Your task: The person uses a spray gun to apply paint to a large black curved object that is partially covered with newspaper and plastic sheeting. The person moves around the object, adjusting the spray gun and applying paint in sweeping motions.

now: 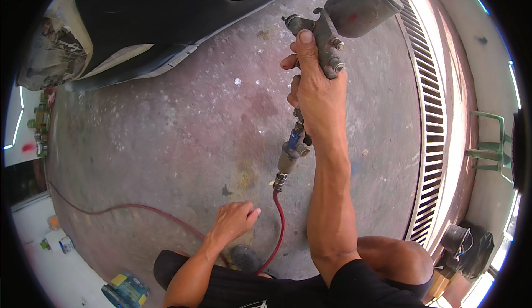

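My right hand (326, 100) is wrapped round the handle of a spray gun (326, 39), held up in front of me with the arm stretched out. A dark grey paint cup (360, 8) sits at the gun's upper right. Beneath the grip hang a blue valve and a metal air fitting (288, 159), joined to a red hose (282, 216). Near my lap, my left hand (235, 220) is loosely closed with its fingers curled, and nothing shows in it. To the upper left is a dark bumper-like car panel (160, 25), its openings covered with pale masking.
The red hose runs behind my left forearm and across the concrete floor (166, 141) to the left. A slotted drain grate (431, 125) curves along the right, with a green chair (490, 150) and a bucket (455, 238) beyond. Another bucket (126, 290) stands lower left.
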A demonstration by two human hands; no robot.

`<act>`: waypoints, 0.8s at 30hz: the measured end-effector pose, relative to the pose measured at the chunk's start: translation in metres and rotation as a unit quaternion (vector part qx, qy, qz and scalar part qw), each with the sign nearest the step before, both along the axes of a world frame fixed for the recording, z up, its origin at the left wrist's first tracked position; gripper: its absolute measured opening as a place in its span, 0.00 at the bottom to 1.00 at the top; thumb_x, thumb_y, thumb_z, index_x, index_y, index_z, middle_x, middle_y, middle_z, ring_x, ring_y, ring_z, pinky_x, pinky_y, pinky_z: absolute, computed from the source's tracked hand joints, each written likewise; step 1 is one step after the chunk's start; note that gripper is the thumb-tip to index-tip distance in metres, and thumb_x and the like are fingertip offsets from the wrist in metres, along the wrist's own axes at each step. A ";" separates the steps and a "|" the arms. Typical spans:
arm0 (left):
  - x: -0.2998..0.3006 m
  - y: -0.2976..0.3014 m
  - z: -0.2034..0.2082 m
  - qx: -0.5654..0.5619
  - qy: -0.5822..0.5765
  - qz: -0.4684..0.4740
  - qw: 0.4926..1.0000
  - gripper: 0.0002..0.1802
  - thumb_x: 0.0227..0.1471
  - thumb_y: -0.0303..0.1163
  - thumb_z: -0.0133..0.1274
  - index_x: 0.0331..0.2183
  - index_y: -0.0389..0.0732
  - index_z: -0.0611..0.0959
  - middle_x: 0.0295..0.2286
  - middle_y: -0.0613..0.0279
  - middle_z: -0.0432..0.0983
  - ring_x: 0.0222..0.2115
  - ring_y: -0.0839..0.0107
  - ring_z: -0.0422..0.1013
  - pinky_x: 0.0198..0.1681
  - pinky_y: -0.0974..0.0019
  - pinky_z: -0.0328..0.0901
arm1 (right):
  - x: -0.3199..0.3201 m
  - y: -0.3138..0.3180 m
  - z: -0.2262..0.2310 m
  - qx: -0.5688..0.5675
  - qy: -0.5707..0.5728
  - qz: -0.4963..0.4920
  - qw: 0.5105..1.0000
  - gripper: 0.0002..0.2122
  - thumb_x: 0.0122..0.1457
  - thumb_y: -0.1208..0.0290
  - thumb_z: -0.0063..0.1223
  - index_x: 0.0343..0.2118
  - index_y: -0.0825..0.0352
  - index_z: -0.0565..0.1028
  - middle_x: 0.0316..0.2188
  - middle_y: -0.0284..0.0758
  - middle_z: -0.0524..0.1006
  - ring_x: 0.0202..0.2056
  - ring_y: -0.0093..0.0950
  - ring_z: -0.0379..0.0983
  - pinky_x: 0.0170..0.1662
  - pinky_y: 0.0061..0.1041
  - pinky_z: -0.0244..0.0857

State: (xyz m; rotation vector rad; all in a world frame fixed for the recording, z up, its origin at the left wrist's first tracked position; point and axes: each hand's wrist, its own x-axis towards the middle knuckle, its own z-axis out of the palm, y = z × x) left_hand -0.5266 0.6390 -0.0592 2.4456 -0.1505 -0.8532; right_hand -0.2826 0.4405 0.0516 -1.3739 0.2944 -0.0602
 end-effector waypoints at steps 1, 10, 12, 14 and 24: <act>0.000 0.000 -0.001 0.000 0.001 -0.002 1.000 0.23 0.64 0.46 0.58 0.27 0.36 0.79 0.26 0.46 0.80 0.29 0.40 0.76 0.35 0.42 0.68 | -0.001 0.000 0.002 0.011 0.006 0.012 1.000 0.29 0.69 0.42 0.60 0.45 0.73 0.77 0.31 0.37 0.77 0.16 0.14 0.59 0.18 0.20 0.53; 0.004 -0.004 0.001 -0.001 0.019 0.002 1.000 0.23 0.65 0.46 0.57 0.27 0.35 0.79 0.26 0.45 0.79 0.30 0.40 0.76 0.36 0.42 0.69 | 0.011 0.000 0.004 0.063 0.011 0.091 0.994 0.31 0.67 0.39 0.61 0.44 0.72 0.77 0.30 0.37 0.77 0.15 0.14 0.58 0.17 0.20 0.55; 0.004 -0.004 0.001 -0.002 0.021 0.004 1.000 0.23 0.65 0.46 0.57 0.27 0.35 0.79 0.26 0.45 0.79 0.31 0.40 0.76 0.37 0.42 0.69 | 0.014 -0.003 -0.001 0.067 0.004 0.069 0.995 0.30 0.66 0.40 0.62 0.44 0.71 0.76 0.29 0.36 0.76 0.15 0.14 0.58 0.17 0.19 0.55; 0.003 -0.003 0.000 0.000 0.022 0.005 1.000 0.23 0.65 0.46 0.57 0.27 0.35 0.79 0.26 0.45 0.79 0.31 0.39 0.76 0.37 0.42 0.69 | 0.016 -0.005 -0.003 0.075 -0.005 0.044 0.996 0.29 0.67 0.40 0.62 0.43 0.71 0.76 0.29 0.35 0.75 0.16 0.14 0.58 0.17 0.19 0.55; 0.006 -0.003 -0.002 0.006 0.023 -0.001 1.000 0.24 0.66 0.46 0.56 0.27 0.35 0.79 0.27 0.44 0.79 0.31 0.39 0.76 0.37 0.42 0.69 | 0.016 -0.006 0.003 0.095 -0.015 0.033 0.995 0.31 0.66 0.39 0.62 0.44 0.71 0.76 0.30 0.37 0.76 0.16 0.14 0.58 0.18 0.20 0.55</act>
